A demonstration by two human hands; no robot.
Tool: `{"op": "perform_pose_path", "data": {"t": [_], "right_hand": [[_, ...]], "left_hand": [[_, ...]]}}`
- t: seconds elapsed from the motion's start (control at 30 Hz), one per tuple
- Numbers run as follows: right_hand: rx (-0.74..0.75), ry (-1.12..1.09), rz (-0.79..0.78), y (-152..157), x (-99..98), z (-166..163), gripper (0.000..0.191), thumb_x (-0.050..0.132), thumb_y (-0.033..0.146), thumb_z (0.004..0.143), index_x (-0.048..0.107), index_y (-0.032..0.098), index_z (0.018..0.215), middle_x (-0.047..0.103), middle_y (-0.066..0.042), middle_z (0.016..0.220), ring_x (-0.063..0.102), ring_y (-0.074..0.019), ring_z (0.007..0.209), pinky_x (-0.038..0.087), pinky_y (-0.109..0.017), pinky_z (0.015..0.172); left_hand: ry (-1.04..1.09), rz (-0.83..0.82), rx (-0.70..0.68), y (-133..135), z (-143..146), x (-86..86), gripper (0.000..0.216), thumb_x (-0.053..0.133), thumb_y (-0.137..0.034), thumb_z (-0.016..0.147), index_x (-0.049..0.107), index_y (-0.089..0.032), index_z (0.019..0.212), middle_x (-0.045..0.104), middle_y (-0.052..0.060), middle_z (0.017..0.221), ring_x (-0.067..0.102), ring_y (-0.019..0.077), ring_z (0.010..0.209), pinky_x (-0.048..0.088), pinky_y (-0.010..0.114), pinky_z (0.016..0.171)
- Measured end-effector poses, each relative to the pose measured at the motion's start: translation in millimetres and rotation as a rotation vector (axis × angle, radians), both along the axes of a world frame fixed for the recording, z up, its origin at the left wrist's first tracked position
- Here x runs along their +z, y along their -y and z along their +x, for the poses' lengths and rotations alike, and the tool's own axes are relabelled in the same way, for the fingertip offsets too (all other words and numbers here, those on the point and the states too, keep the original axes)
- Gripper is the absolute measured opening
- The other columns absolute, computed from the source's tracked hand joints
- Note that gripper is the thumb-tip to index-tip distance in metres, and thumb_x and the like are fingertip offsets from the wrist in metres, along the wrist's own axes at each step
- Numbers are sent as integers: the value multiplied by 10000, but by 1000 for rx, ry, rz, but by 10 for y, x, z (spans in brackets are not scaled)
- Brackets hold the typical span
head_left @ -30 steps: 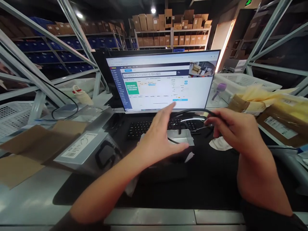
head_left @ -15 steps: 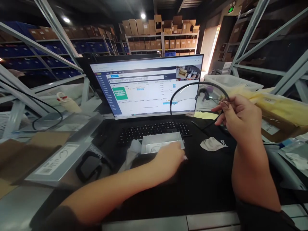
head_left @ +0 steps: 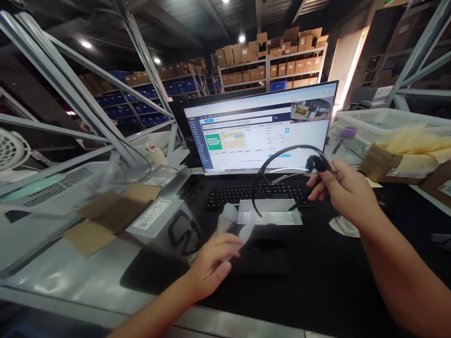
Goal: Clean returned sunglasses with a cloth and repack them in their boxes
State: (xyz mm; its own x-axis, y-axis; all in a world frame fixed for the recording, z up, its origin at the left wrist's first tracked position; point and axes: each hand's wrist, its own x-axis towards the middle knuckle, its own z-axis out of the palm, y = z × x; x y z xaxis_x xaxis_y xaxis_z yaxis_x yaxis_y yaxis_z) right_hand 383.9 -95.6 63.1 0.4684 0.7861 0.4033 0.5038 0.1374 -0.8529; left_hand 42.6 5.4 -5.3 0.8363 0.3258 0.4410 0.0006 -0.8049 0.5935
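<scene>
Over the desk, my right hand (head_left: 347, 188) pinches a black headset (head_left: 276, 157) with a thin curved band, near its dark earpiece. The band's free end hangs in front of an open white box tray (head_left: 273, 205), which lies before the keyboard (head_left: 220, 196). My left hand (head_left: 214, 263) is lower on the left, fingers loosely stretched and thumb apart. Its fingertips are beside a crumpled translucent wrapper (head_left: 246, 230); whether they touch it I cannot tell. To the left stands a grey product box (head_left: 151, 220) with a printed label and a dark loop pictured on its side.
A monitor (head_left: 246, 136) stands behind the keyboard. An opened cardboard box (head_left: 91, 237) lies at left. A small pale pouch (head_left: 343, 226) rests on the black mat (head_left: 299, 291). At right are a white basket (head_left: 384, 117) and a carton (head_left: 382, 164) with yellow wrapping.
My left hand has drawn back from the white box tray toward the left and its fingers have loosened. The headset has turned in my right hand. The camera view has swung left.
</scene>
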Motion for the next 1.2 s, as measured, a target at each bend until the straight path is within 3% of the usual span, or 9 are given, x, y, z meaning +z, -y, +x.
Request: {"op": "perform_pose_path", "data": {"t": [0.07, 0.17, 0.23, 0.3, 0.37, 0.47, 0.53, 0.73, 1.2], "right_hand": [[29, -21, -20, -22, -44, -41, 444, 506, 639, 977, 532, 207, 877, 706, -33, 799, 691, -148, 566, 520, -221, 481], [87, -86, -55, -49, -96, -58, 455, 533, 656, 959, 527, 206, 896, 702, -31, 799, 707, -161, 578, 529, -216, 474], [125, -150, -51, -62, -112, -58, 461, 554, 664, 945, 523, 205, 923, 700, -31, 793, 714, -171, 584, 533, -214, 472], [159, -209, -42, -75, -116, -61, 471, 582, 669, 926, 517, 204, 947, 698, -29, 783, 713, -176, 574, 530, -214, 461], [188, -245, -44, -91, -118, -71, 484, 607, 673, 907, 511, 201, 958, 694, -27, 771, 710, -180, 561, 524, -214, 449], [218, -267, -59, -121, -141, -98, 499, 628, 679, 888, 500, 201, 954, 691, -24, 757, 710, -184, 559, 515, -210, 441], [224, -283, -67, -146, -170, -128, 500, 633, 679, 884, 494, 202, 943, 693, -24, 752, 709, -183, 558, 512, -208, 441], [198, -379, 44, -195, -233, -294, 442, 650, 619, 905, 508, 201, 926, 697, -22, 784, 695, -161, 549, 526, -211, 459], [216, -419, 110, -144, -277, -587, 353, 613, 548, 965, 504, 212, 961, 695, -32, 790, 686, -170, 549, 539, -242, 473]], "left_hand": [[-51, -144, 49, 13, 5, -41, 442, 332, -373, 1043, 690, -185, 863, 727, 97, 978, 680, 199, 922, 526, 325, 836], [-142, -226, 325, 26, 82, -53, 335, 494, -335, 980, 616, -184, 708, 653, 36, 766, 622, 169, 756, 471, 292, 721], [-165, -272, 508, 26, 145, -62, 116, 653, -292, 861, 623, -190, 814, 599, 3, 776, 582, 163, 731, 447, 279, 685], [-190, -338, 596, 12, 196, -80, 320, 743, -251, 752, 627, -208, 1047, 565, -22, 809, 561, 163, 720, 436, 275, 667], [-229, -363, 593, -18, 226, -103, 420, 761, -256, 731, 638, -225, 1131, 574, -17, 839, 566, 178, 752, 433, 286, 693], [-216, -295, 545, -74, 234, -128, 150, 652, -344, 863, 711, -208, 844, 603, 23, 839, 580, 212, 843, 420, 318, 760], [-111, -232, 550, -100, 227, -124, 312, 550, -395, 947, 701, -201, 755, 592, 34, 814, 570, 214, 847, 413, 330, 778], [123, -183, 532, -68, 251, -39, 349, 440, -401, 1030, 732, -231, 941, 604, 40, 943, 554, 207, 972, 419, 339, 889], [163, -217, 500, -30, 198, -100, 364, 445, -409, 1036, 774, -255, 1003, 591, 64, 1036, 539, 223, 1057, 428, 375, 969]]}}
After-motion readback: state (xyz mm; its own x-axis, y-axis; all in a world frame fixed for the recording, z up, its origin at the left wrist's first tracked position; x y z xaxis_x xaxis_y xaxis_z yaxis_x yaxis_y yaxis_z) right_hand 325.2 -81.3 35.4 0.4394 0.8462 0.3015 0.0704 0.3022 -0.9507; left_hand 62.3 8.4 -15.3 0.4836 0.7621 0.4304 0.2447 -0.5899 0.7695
